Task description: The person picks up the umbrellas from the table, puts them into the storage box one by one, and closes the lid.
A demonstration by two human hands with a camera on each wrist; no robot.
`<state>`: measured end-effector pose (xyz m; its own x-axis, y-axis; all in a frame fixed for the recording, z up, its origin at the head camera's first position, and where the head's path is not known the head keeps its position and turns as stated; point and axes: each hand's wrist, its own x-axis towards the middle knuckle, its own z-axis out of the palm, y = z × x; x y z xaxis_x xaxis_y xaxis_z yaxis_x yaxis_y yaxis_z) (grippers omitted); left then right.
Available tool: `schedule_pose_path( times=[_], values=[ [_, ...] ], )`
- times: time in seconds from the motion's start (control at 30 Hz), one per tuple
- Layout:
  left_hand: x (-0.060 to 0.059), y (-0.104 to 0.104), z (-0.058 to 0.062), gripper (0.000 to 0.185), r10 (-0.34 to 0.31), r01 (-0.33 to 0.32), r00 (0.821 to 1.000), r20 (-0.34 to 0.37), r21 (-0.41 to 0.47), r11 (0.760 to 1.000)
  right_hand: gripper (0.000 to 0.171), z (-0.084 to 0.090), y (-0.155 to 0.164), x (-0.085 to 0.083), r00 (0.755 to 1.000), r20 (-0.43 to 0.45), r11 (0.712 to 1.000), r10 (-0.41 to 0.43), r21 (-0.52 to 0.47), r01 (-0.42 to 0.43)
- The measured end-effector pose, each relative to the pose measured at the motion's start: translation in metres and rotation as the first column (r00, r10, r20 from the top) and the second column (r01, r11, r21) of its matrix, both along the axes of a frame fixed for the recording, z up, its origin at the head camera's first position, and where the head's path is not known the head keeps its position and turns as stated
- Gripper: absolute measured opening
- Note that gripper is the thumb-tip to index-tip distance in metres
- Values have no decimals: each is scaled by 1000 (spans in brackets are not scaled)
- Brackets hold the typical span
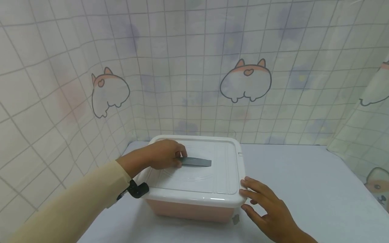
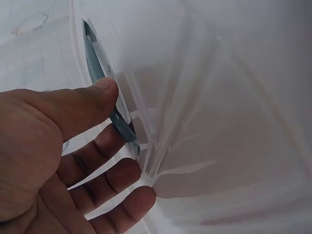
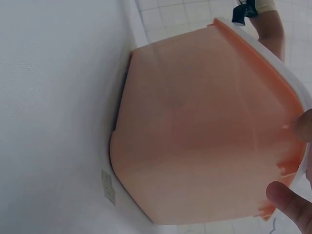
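A pink storage box (image 1: 188, 211) with a white lid (image 1: 212, 152) stands on the table. A flat grey handle (image 1: 197, 162) lies across the lid's middle. My left hand (image 1: 165, 154) is over the handle's left end and pinches it. In the left wrist view the thumb presses the grey handle (image 2: 97, 63) with the fingers (image 2: 112, 175) on its other side, against the lid (image 2: 234, 122). My right hand (image 1: 267, 206) touches the lid's near right corner with straight fingers. In the right wrist view two fingertips (image 3: 287, 200) rest at the rim beside the pink box wall (image 3: 195, 126).
The box sits on a pale grey table (image 1: 304, 189), with bare surface to its right and front. A checked cloth printed with cartoon animals (image 1: 246, 81) hangs close behind and on both sides. A small label (image 3: 108, 185) is stuck low on the box's corner.
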<state>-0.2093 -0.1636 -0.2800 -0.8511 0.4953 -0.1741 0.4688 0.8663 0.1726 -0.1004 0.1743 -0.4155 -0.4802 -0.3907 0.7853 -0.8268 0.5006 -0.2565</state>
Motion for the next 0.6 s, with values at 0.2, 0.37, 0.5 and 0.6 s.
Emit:
schedule_pose_path(
  times=[0.2, 0.37, 0.5, 0.6],
  values=[
    [9, -10, -3, 40, -17, 18, 1000, -16, 74, 997, 47, 3, 6, 3, 1000, -10, 999, 3, 40, -3],
    [26, -18, -2, 47, 14, -11, 1000, -20, 129, 992, 48, 4, 15, 6, 1000, -1, 997, -11, 76, 11],
    [40, -29, -4, 50, 38, -35, 999, -19, 161, 986, 50, 6, 25, 10, 994, 96, 992, -58, 118, 46],
    [50, -44, -8, 53, 69, -62, 997, -32, 192, 979, 45, 8, 34, 13, 975, 185, 981, -126, 169, 95]
  ],
)
